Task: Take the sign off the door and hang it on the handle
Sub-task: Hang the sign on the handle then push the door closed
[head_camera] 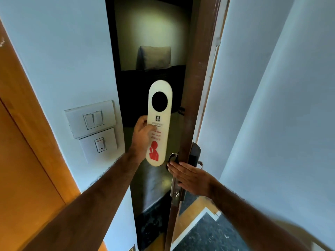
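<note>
My left hand [142,132] holds a long cream door sign [159,113] upright by its left edge, in front of the gap of the ajar door. The sign has a round hole near its top and red "do not disturb" lettering with a red figure at the bottom. The brown door [194,87] stands edge-on to me. Its metal inner handle [171,158] sticks out to the left just below the sign's lower end. My right hand [188,176] lies flat with fingers extended against the door edge, at the lock plate and handle. A dark outer lock body [194,153] sits on the door's right face.
Two white switch plates [92,127] are mounted on the pale wall left of the doorway. An orange wooden panel [23,160] lies at far left. Through the gap I see a dim room with a cushion [155,57]. A pale wall rises at right; dark floor with a yellow band below.
</note>
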The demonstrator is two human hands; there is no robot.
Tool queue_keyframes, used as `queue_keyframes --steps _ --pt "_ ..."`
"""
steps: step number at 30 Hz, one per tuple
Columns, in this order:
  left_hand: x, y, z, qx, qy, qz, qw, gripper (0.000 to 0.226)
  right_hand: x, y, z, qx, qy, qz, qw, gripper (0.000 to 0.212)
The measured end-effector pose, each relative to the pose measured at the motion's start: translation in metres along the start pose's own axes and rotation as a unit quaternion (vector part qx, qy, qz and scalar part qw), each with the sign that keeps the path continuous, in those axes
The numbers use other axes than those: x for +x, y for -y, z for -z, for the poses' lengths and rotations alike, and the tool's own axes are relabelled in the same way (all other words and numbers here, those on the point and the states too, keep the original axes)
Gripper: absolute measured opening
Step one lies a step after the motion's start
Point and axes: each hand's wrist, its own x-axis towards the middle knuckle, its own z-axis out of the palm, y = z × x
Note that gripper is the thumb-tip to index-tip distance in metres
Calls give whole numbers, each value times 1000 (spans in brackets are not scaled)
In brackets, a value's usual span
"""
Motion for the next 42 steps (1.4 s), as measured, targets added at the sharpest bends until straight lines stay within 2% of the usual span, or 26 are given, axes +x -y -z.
queue_keyframes --steps 3,7,8,9,12,13,18,21,24,30,32,37,40,42 --pt "7 25 6 23 -9 33 999 25 -15 -2 -2 -4 7 3 1000 70" --pt "13 50 4 62 61 120 989 76 -36 -7 -4 1 6 7 1000 67" --pt "15 57 2 83 73 134 985 81 -41 -8 -4 6 3 4 1000 66" --pt "17 65 0 103 81 144 981 74 -46 -9 -3 10 4 3 1000 65" --pt "18 86 -4 154 95 173 968 14 -61 -14 -3 15 14 9 1000 67" --pt "18 92 -7 167 102 178 964 8 -65 -16 -2 16 18 7 1000 69" --pt "20 129 -25 141 105 288 941 19 -85 -25 -2 10 10 5 1000 71" --pt "18 153 -29 250 98 267 925 29 -94 -27 -4 11 -2 5 1000 69" --pt "16 169 -30 380 152 218 886 29 -106 -27 -10 8 1 4 1000 66" --pt "17 188 -52 486 204 177 831 25 -123 -27 -18 2 19 19 1000 62" --pt "19 197 -67 498 222 175 820 31 -127 -29 -20 -3 21 32 999 64" --pt "15 218 -96 490 236 190 817 31 -135 -30 -25 -15 9 35 999 64" --pt "8 225 -100 480 239 198 820 31 -140 -30 -28 -44 -3 51 998 57" --pt "-5 231 -96 463 238 202 829 30 -140 -31 -26 -34 3 48 998 60"
